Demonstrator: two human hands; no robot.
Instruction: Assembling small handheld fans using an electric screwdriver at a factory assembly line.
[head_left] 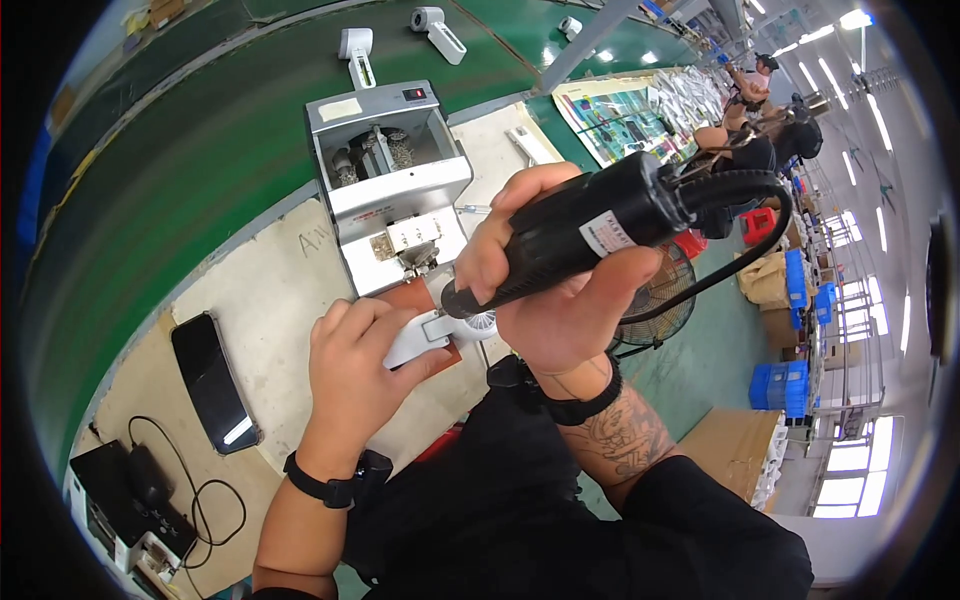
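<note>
My right hand [555, 325] is wrapped round a black electric screwdriver [590, 222], which slants down to the left and has a thick cable at its upper end. The driver's tip meets a small white handheld fan [412, 343], or comes very near it; the exact contact is hidden. My left hand [350, 365] steadies the fan's handle between thumb and fingers. Under the fan lies a reddish-brown pad [408, 296]. The fan's round grille shows partly behind the driver. Just beyond stands a grey screw feeder [395, 190] with loose screws inside.
A black phone [214, 382] lies left of my left hand, with a black adapter and looped cable [200, 515] nearer me. More white fans [440, 35] rest on the green conveyor [240, 130] beyond. A floor fan [660, 300] and blue crates [780, 388] stand to the right; other people work farther off.
</note>
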